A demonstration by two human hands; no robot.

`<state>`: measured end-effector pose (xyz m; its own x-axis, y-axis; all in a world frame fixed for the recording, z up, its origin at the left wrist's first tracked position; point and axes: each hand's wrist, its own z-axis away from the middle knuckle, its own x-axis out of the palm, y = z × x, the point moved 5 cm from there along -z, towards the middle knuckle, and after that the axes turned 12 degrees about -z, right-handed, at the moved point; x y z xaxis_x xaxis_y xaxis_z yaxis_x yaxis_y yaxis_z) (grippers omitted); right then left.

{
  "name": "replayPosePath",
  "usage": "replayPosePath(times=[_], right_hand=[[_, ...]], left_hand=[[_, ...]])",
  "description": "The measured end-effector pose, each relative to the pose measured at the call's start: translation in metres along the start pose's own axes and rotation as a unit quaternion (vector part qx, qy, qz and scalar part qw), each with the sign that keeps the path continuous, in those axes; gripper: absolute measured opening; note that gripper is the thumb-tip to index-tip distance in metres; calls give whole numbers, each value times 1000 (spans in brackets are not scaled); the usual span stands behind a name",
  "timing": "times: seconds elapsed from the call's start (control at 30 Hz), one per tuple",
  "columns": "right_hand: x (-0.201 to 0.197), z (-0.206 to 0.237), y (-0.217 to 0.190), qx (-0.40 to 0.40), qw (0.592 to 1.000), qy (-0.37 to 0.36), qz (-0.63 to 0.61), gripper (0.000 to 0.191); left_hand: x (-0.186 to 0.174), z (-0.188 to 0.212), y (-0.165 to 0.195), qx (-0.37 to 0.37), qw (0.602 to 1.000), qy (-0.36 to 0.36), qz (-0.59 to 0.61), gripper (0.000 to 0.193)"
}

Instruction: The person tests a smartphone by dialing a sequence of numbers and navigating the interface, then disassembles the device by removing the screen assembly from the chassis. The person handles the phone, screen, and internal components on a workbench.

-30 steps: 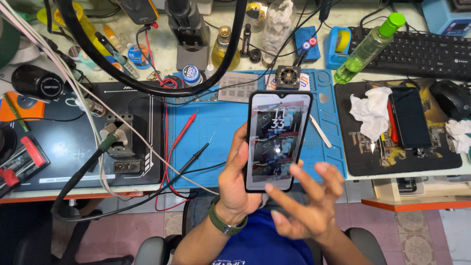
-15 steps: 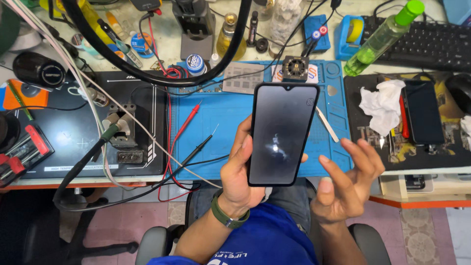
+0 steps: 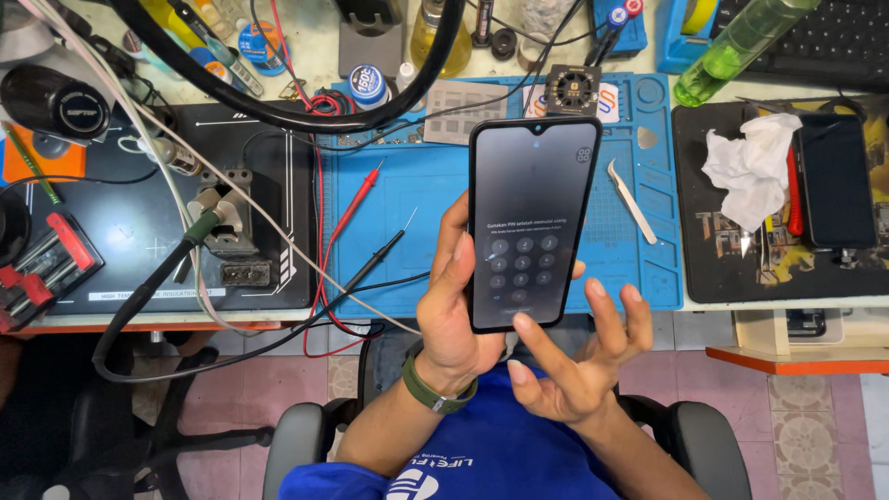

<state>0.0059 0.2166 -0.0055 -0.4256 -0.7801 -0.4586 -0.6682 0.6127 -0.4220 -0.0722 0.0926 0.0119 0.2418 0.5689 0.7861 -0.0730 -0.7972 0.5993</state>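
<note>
Phone (image 3: pixel 530 222) stands upright above the blue mat (image 3: pixel 398 213), gripped in your left hand (image 3: pixel 456 306), its keypad screen lit with nothing entered, while your right hand (image 3: pixel 574 356) hovers slack-fingered, grasping nothing.

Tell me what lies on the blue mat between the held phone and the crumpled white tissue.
In the head view, only silver tweezers lie on the blue mat between the phone in the left hand and the tissue.

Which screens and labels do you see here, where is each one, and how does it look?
Phone: held in the left hand, lit dark screen with a round-key keypad.
Second phone: right black mat, screen dark.
Round label: top centre, blue and white.
</note>
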Motion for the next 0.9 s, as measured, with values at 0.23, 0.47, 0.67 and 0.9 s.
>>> replayPosePath(times=[0.23, 0.47, 0.67, 0.9], right_hand=[[0, -3, -2, -5, 1000, -9, 12, 39], [-9, -5, 6, 47, 993, 81, -68, 41], [-4, 1, 7, 51, 993, 75, -78, 42], [16, 24, 39, 346, 793, 84, -495, 39]], left_hand=[[1, 1, 2, 0, 1000, 1, -1, 58], [3, 0, 7, 11, 1000, 4, -1, 59], [1, 1, 9, 15, 1000, 12, -5, 59], [-2, 5, 9, 16, 1000, -3, 0, 55]])
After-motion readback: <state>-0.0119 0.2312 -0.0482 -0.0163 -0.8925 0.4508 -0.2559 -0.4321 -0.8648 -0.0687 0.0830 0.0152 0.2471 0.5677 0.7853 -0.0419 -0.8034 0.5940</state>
